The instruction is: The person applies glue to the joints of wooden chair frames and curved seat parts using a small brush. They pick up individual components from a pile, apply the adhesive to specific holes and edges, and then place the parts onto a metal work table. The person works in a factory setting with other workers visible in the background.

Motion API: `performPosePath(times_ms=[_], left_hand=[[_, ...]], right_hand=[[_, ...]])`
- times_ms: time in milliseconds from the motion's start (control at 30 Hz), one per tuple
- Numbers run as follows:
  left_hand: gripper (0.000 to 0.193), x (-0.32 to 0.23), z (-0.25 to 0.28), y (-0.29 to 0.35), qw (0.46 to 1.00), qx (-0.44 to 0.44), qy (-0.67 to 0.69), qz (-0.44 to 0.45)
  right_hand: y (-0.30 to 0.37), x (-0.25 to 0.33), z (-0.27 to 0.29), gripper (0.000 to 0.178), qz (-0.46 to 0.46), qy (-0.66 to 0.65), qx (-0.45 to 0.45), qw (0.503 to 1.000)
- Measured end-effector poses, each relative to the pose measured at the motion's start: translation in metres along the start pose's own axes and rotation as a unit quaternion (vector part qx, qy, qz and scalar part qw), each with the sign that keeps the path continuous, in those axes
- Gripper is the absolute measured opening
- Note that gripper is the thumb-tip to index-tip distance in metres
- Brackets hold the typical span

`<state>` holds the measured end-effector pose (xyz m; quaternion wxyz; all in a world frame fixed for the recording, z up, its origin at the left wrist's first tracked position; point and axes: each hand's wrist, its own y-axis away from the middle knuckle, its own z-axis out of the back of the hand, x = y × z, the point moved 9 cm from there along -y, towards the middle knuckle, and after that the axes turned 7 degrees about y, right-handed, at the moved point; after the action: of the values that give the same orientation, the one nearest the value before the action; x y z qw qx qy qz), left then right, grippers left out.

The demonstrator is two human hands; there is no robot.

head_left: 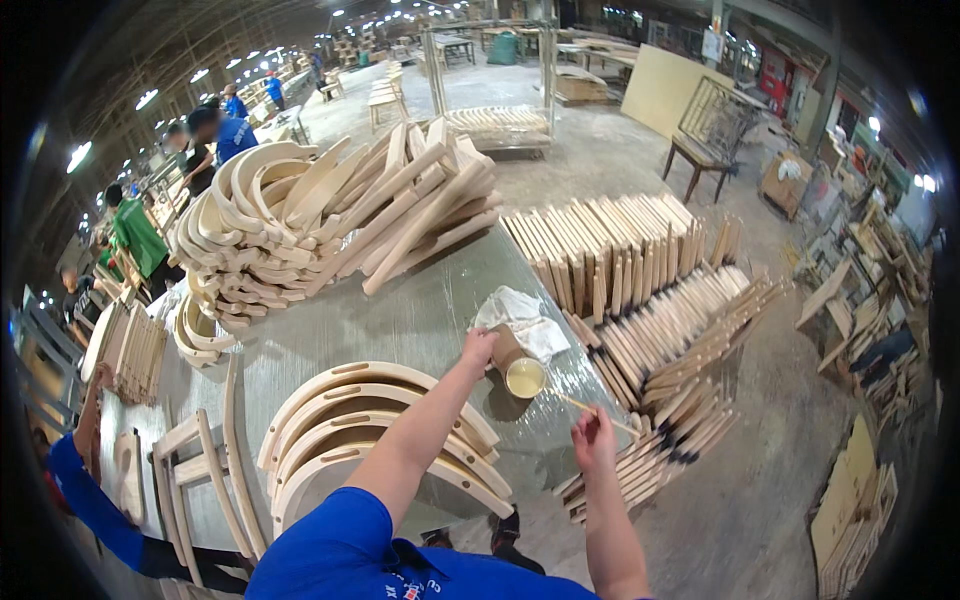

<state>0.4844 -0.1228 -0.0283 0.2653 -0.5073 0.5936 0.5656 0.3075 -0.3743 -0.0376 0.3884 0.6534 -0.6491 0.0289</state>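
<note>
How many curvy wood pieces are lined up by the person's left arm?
4: the farthest piece, second piece, third piece and nearest piece, overlapping front to back on the table. More could hide underneath.

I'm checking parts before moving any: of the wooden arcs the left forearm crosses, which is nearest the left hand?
The rearmost arc, outermost of the group; the others lie on its near side, toward the blue shirt, farther from the left hand.

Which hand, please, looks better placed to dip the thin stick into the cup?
Probably the right hand: it holds the thin stick, whose near end points toward the cup, while the left hand grips that cup.
</note>
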Motion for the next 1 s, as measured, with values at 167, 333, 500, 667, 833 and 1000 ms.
performPosePath(times_ms=[167, 333, 500, 667, 833, 1000], left_hand=[[0.045, -0.026, -0.001, 0.022, 0.946, -0.102, -0.21, -0.224], [0.03, 0.003, -0.026, 0.037, 0.991, -0.018, -0.075, -0.109], [0.036, -0.051, -0.009, 0.084, 0.835, -0.208, -0.352, -0.368], [0.04, -0.051, 0.059, 0.069, 0.993, -0.042, -0.014, -0.105], [0.041, -0.085, 0.168, 0.136, 0.962, -0.062, 0.265, -0.029], [0.042, -0.066, 0.267, 0.23, 0.88, 0.102, 0.457, 0.074]], right_hand=[[0.058, 0.035, 0.041, 0.013, 0.039, 0.052, 0.001, 0.998], [0.097, 0.047, 0.064, 0.007, 0.061, 0.096, -0.024, 0.993], [0.102, 0.039, 0.043, 0.008, 0.063, 0.135, -0.038, 0.988], [0.104, 0.016, -0.034, 0.008, 0.074, 0.142, 0.079, 0.984], [0.145, -0.001, -0.114, 0.013, 0.074, 0.132, 0.144, 0.978], [0.201, -0.078, -0.227, 0.009, 0.118, 0.257, 0.3, 0.911]])
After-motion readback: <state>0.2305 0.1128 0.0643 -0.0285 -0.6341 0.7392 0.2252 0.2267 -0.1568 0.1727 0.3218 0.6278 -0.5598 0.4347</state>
